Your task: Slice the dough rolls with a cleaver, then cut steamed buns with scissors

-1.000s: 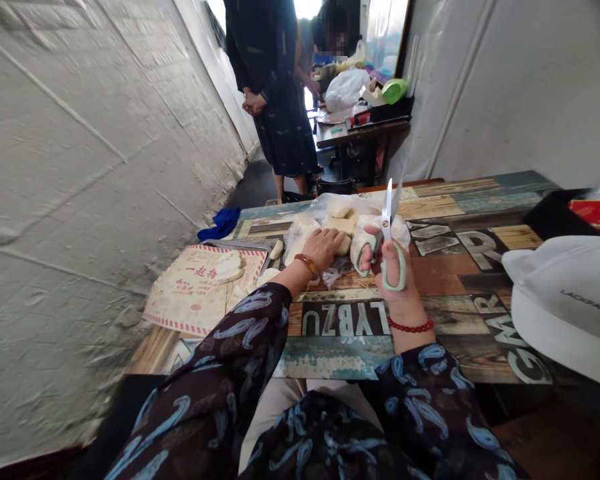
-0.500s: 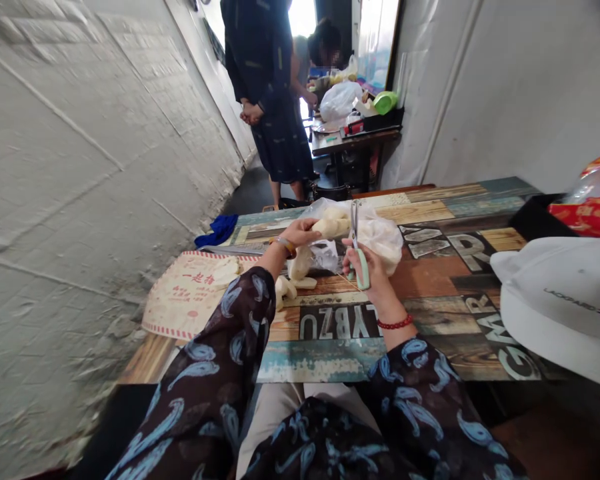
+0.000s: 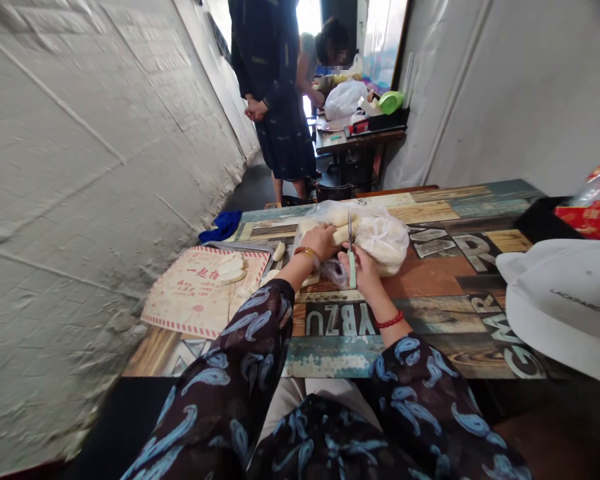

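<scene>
**Lead:** What do we record for the left hand (image 3: 321, 243)?

**Second:** We find it palm down on the clear plastic bag (image 3: 377, 235) of pale dough, fingers together, with no closed grip visible. A brownish-orange bead bracelet (image 3: 305, 254) sits at the wrist.

**Lead:** And the right hand (image 3: 361, 272)?

**Second:** It stands just beside the left hand at the near side of the bag, closed around green-handled scissors (image 3: 352, 277). The blades point upright in front of the bag and appear shut. We cannot tell whether they touch the plastic. A red bead bracelet (image 3: 390, 321) circles that wrist.

**Lead:** What lies left of the bag?

**Second:** We note dough pieces (image 3: 230, 270) on a paper sheet printed in red (image 3: 190, 293), beside a metal tray (image 3: 243, 246). A blue cloth (image 3: 223, 225) lies beyond them at the edge of the patterned table (image 3: 445, 270).

**Lead:** Right of the bag?

**Second:** We see a white cap (image 3: 560, 300), and past it a black box (image 3: 535, 217) and a red packet (image 3: 595, 217).

**Lead:** Beyond the bag?

**Second:** A person in a dark dress (image 3: 273, 100) stands with hands clasped. A second person (image 3: 313, 67) is at a far table (image 3: 360, 138) holding a white plastic bag (image 3: 345, 100).
</scene>
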